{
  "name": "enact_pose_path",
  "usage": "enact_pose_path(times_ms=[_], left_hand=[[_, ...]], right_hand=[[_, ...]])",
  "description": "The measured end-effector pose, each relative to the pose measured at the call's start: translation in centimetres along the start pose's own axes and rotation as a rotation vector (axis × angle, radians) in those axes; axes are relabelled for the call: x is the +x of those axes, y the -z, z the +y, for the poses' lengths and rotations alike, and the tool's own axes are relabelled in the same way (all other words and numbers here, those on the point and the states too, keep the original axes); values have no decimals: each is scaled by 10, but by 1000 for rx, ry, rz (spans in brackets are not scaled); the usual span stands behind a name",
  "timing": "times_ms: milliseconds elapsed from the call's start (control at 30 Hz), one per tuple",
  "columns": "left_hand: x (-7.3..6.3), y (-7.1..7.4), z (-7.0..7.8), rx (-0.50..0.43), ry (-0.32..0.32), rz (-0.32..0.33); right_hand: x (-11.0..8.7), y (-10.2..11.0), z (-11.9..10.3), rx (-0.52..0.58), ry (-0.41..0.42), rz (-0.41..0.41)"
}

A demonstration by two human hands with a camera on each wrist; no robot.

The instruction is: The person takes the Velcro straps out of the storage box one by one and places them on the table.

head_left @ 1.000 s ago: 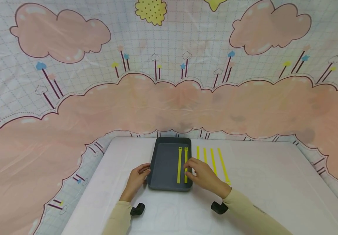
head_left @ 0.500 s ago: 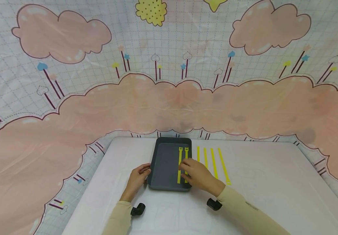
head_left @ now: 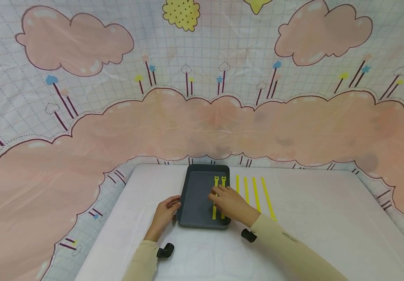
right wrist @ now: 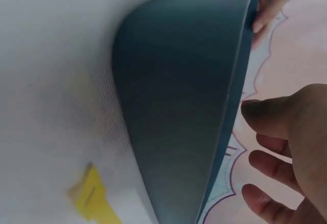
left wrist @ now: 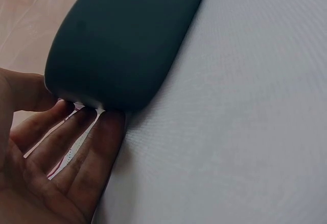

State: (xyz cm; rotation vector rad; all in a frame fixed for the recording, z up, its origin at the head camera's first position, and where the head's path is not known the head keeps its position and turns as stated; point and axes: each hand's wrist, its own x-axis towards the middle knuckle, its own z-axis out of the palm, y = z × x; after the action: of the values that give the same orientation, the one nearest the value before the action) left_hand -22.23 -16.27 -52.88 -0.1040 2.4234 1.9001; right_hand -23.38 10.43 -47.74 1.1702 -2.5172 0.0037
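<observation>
Two yellow cable ties with slotted heads (head_left: 216, 181) lie lengthwise on the right side of a dark grey tray (head_left: 196, 183). My left hand (head_left: 165, 214) is at the tray's left side. In the left wrist view its thumb and nearly straight fingers (left wrist: 99, 152) touch the tray's outer side. Over the right part of the tray is my right hand (head_left: 235, 205), covering the middle of both ties. In the right wrist view its fingers (right wrist: 276, 170) are spread and slightly bent, apart from the tray wall, with nothing between them.
Several more yellow cable ties (head_left: 266, 197) lie in a row on the white table (head_left: 314, 218), right of the tray; my right hand and sleeve partly cover them. A patterned curtain (head_left: 202, 128) hangs behind the table. Black wrist cameras (head_left: 165, 250) sit by both sleeves.
My right hand has moved left, from the tray's right edge to over the two ties in it. The left hand, the tray and the ties have stayed in place.
</observation>
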Motion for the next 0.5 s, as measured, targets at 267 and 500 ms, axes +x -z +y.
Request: enact_pose_path(times_ms=[267, 500], left_hand=[[1, 1, -3, 20, -1, -1], [5, 0, -7, 23, -4, 7]], right_hand=[[10, -8, 4, -26, -21, -77], [16, -16, 9, -24, -47, -84]])
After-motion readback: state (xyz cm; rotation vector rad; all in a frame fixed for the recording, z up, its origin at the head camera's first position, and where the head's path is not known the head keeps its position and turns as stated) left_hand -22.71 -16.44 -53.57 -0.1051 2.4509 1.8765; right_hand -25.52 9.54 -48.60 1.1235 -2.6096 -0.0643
